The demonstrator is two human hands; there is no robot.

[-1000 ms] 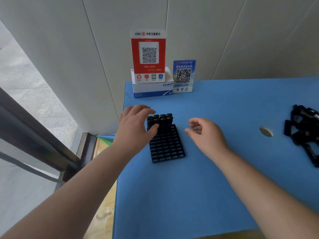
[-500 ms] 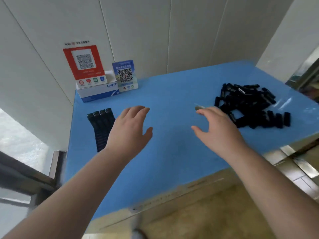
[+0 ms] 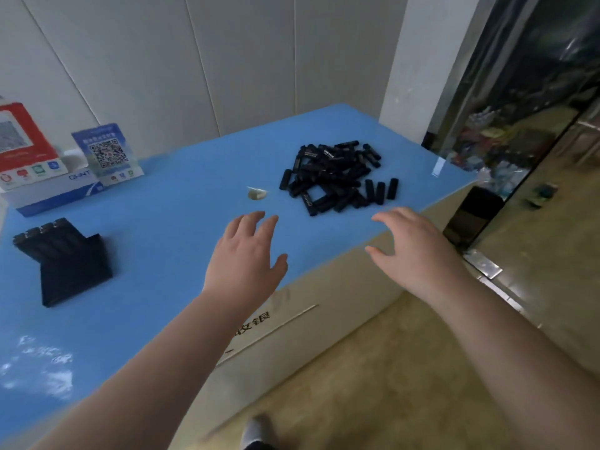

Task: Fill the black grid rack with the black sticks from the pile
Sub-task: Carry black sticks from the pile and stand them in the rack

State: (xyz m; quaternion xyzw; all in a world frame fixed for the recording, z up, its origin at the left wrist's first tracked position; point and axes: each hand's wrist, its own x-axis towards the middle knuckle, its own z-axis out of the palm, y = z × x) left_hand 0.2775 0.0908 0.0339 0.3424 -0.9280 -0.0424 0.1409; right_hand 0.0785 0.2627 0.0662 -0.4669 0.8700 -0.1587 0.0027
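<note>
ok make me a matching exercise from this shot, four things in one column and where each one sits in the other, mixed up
Things:
1. grid rack
2. pile of sticks
3. blue QR card
4. right hand

Places:
A. leaning on the white box at the back left
B. over the table's near edge, holding nothing
C. on the left of the blue table, a row of sticks at its far end
D. on the right of the table, ahead of both hands

Pairs: 1-C, 2-D, 3-A, 4-B
</note>
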